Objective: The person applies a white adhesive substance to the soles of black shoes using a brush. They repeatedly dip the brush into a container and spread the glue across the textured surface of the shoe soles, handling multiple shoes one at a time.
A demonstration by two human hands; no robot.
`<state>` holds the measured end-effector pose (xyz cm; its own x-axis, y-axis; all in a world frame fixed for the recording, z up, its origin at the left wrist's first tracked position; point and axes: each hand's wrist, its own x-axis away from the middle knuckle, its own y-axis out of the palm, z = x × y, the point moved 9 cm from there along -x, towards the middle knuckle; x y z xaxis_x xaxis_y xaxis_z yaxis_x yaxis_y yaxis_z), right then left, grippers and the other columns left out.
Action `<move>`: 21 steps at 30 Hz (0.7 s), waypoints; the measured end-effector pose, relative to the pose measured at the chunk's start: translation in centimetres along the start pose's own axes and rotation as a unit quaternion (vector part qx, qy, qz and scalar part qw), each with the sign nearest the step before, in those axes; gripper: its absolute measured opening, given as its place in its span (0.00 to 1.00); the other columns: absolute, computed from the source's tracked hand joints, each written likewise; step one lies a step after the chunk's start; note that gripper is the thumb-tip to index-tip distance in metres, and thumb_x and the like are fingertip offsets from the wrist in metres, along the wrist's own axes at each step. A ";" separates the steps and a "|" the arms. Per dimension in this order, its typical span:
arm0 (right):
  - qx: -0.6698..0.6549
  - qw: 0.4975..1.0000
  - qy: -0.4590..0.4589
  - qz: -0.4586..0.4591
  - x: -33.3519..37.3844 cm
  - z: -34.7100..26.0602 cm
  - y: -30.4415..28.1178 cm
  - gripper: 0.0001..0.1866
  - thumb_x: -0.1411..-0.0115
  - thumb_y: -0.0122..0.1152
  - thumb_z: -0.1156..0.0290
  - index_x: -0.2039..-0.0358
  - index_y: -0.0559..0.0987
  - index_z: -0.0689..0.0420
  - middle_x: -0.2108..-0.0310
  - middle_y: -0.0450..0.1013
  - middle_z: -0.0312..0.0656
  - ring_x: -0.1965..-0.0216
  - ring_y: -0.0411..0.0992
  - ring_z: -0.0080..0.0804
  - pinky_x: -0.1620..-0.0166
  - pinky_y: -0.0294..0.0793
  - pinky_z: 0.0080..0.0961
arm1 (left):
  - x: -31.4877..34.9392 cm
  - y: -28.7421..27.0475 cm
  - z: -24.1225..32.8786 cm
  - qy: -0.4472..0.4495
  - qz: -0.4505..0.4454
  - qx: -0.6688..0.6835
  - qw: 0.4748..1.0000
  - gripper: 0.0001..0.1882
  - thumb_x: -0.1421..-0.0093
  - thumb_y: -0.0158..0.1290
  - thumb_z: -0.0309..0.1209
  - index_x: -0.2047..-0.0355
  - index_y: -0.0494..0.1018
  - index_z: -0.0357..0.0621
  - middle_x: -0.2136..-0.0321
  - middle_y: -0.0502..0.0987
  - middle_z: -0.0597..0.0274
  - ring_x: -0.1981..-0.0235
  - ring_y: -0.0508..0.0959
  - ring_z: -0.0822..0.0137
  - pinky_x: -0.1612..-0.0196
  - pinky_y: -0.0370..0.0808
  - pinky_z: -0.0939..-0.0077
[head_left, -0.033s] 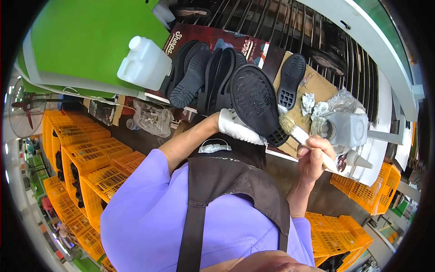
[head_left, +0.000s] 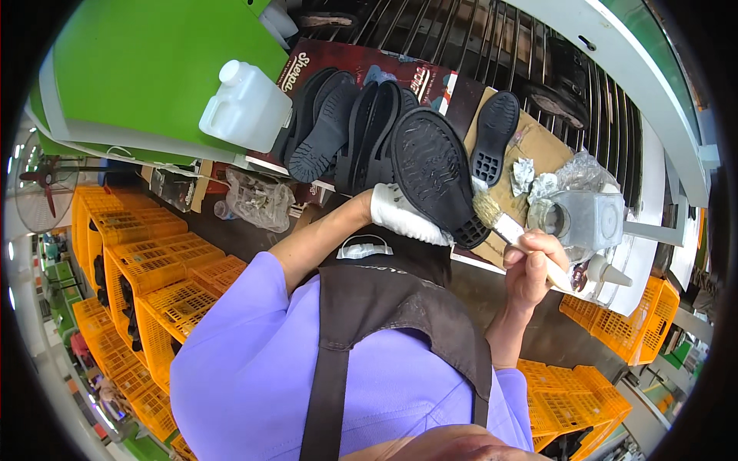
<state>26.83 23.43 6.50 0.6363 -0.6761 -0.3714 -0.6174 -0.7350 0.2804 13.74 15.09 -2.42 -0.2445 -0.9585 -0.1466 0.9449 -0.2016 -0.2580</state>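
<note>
My left hand (head_left: 407, 215), in a white glove, is closed around the edge of a black shoe sole (head_left: 432, 165). The sole's inner face is turned up, looks wet and streaked, and has a grid of cells at its heel. In my bare right hand (head_left: 536, 265) is a paintbrush (head_left: 507, 228), gripped by its pale handle. Its bristles are close to the heel end of the sole; whether they touch it I cannot tell. Beyond the brush, another black sole (head_left: 496, 127) lies on a piece of cardboard (head_left: 530, 146). A clear jar (head_left: 550, 220) lies on its side near my right hand.
Several black soles (head_left: 327, 134) stand bunched at the left of the work surface, beside a white jug (head_left: 246, 107). Crumpled tissue (head_left: 523, 175) and a pointed-nozzle bottle (head_left: 607, 273) are on the right. A metal-bar rack (head_left: 430, 34) runs behind. Orange crates (head_left: 165, 265) flank me.
</note>
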 end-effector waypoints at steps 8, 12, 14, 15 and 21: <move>0.008 1.000 0.005 -0.005 0.0 0.2 0.2 0.16 0.43 0.57 0.65 0.66 0.74 0.68 0.81 0.69 0.45 0.81 0.68 0.26 0.79 0.65 0.17 | 1.0 0.8 -3.4 0.001 0.025 0.025 0.999 0.20 0.48 0.58 0.36 0.56 0.73 0.40 0.58 0.76 0.58 0.56 0.74 0.65 0.50 0.69 0.72; 0.006 1.000 0.010 0.001 0.2 0.6 -0.1 0.16 0.43 0.57 0.65 0.66 0.74 0.68 0.81 0.69 0.45 0.81 0.68 0.26 0.79 0.66 0.17 | 0.1 -0.2 0.2 -0.002 0.024 0.011 1.000 0.19 0.48 0.58 0.37 0.57 0.73 0.41 0.60 0.77 0.59 0.58 0.75 0.65 0.51 0.69 0.71; 0.009 1.000 0.010 0.001 0.3 0.7 -0.2 0.16 0.43 0.57 0.65 0.66 0.74 0.68 0.80 0.69 0.45 0.81 0.68 0.26 0.78 0.66 0.17 | 0.0 -0.7 1.0 0.020 0.043 -0.006 0.999 0.19 0.48 0.58 0.37 0.57 0.73 0.41 0.61 0.77 0.59 0.58 0.75 0.65 0.51 0.69 0.70; 0.010 1.000 0.011 0.001 0.3 0.7 -0.2 0.16 0.43 0.57 0.65 0.66 0.74 0.68 0.80 0.69 0.45 0.81 0.68 0.26 0.78 0.66 0.17 | -0.1 -0.8 1.0 0.021 0.048 -0.012 0.999 0.20 0.48 0.58 0.38 0.57 0.73 0.41 0.61 0.77 0.59 0.58 0.74 0.65 0.51 0.69 0.70; 0.008 1.000 0.013 0.004 0.4 0.8 -0.3 0.15 0.43 0.57 0.66 0.66 0.74 0.68 0.80 0.69 0.45 0.81 0.68 0.26 0.78 0.66 0.17 | -0.6 -1.1 0.8 -0.006 0.070 0.037 0.997 0.31 0.50 0.60 0.35 0.48 0.63 0.39 0.53 0.71 0.56 0.51 0.70 0.63 0.45 0.65 0.70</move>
<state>26.88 23.47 5.55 0.6429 -0.6836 -0.3456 -0.6301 -0.7285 0.2689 13.05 15.69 -1.34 -0.1075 -0.9804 -0.1648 0.9831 -0.0801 -0.1647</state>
